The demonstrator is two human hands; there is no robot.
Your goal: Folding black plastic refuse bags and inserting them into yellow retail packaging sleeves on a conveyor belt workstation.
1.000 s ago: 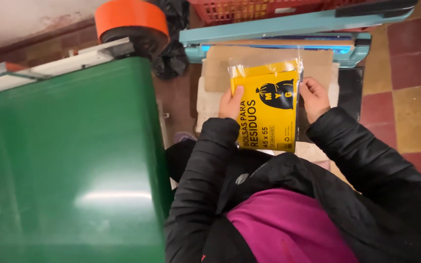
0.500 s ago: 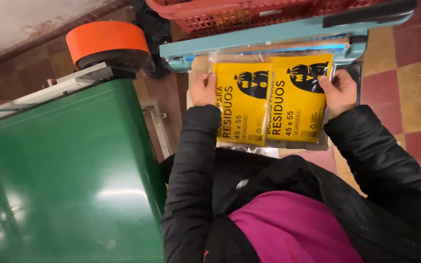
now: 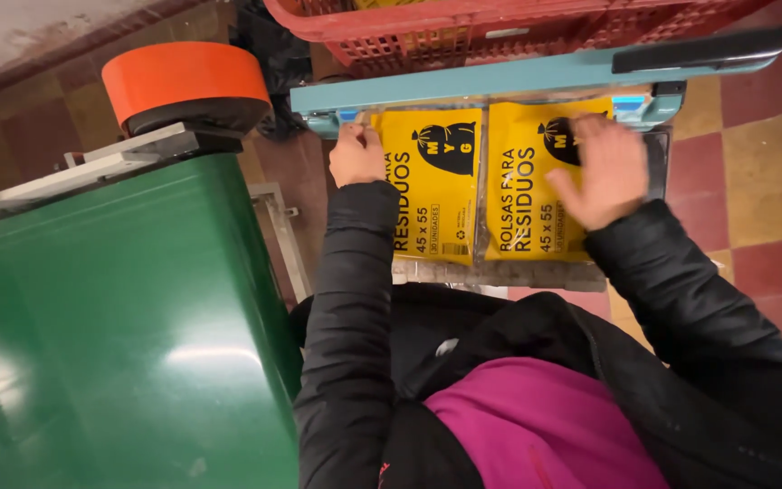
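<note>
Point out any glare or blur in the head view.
Head view: soft glare patch on the green bin; right hand motion-blurred over the yellow packets; left hand sharper; dim, warm light overall, with the floor tiles evenly lit.

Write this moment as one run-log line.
left hand: grips yellow packet's corner | right hand: flat on packet | packet: top edge under teal sealer bar

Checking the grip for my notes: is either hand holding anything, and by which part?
The left hand pinches the yellow packet at its top left corner, by the sealer. The right hand lies flat on it.
</note>
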